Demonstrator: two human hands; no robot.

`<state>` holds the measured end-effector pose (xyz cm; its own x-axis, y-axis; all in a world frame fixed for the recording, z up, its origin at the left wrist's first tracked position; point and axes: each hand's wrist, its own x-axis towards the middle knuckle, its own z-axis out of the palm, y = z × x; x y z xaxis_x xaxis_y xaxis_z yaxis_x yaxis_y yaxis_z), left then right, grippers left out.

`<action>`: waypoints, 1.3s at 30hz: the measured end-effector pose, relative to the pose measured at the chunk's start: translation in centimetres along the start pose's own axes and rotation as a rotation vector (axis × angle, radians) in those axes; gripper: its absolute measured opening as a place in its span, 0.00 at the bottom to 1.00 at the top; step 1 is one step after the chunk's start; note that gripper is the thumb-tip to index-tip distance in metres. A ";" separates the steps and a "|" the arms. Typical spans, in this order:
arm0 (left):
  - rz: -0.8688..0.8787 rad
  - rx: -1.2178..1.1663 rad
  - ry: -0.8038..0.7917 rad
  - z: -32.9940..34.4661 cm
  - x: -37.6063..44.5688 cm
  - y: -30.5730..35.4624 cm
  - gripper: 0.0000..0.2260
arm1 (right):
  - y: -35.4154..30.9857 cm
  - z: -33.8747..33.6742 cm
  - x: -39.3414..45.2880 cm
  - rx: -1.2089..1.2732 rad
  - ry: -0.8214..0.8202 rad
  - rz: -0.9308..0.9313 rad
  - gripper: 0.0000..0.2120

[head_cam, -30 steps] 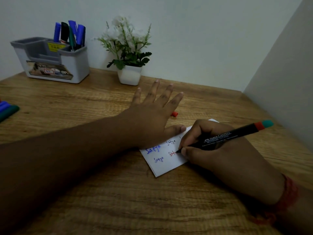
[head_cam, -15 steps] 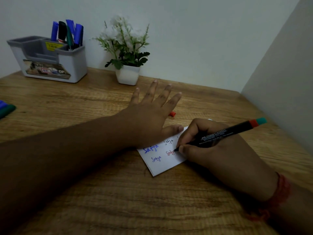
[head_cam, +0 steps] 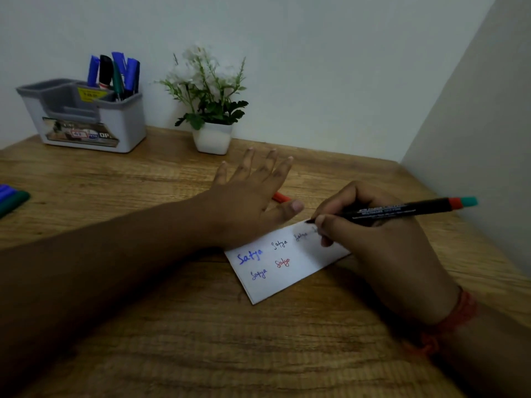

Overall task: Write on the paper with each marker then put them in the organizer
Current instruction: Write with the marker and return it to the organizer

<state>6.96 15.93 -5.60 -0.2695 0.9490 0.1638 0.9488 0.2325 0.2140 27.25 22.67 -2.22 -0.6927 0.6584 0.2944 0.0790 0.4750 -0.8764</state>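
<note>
Writing on the paper, markers in the organizer

Standing at the far left of the desk (head_cam: pixel 172 326), the grey organizer (head_cam: pixel 126 124) holds about 5 markers (head_cam: pixel 115 73) upright in its right compartment; its other compartments look bare. The right hand (head_cam: pixel 370 242) grips a black marker (head_cam: pixel 402 209), tip at the paper (head_cam: pixel 284 271). The left hand (head_cam: pixel 250 202) lies flat, fingers spread, pinning the paper's far edge. A red cap (head_cam: pixel 281 197) is half hidden behind it. More markers (head_cam: pixel 11 198) are cut off at the left edge.

A wooden table (head_cam: pixel 178 334) stands in a dim corner between two plain pale walls (head_cam: pixel 330 67).
</note>
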 end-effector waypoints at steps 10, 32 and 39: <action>-0.009 0.038 -0.049 -0.7 0.5 -1.9 0.33 | 0.4 -1.3 5.4 -0.078 0.103 -0.136 0.03; 0.121 -0.194 0.208 -1.0 0.8 -0.7 0.07 | 2.3 -2.0 5.7 0.029 -0.128 -0.021 0.06; 0.085 -0.256 0.223 -1.1 0.4 -0.9 0.10 | 2.1 -2.0 5.4 0.163 -0.111 0.017 0.04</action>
<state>5.79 15.84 -4.62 -0.2476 0.8861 0.3918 0.9050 0.0671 0.4202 25.13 28.40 -1.64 -0.7680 0.5926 0.2428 -0.0196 0.3572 -0.9338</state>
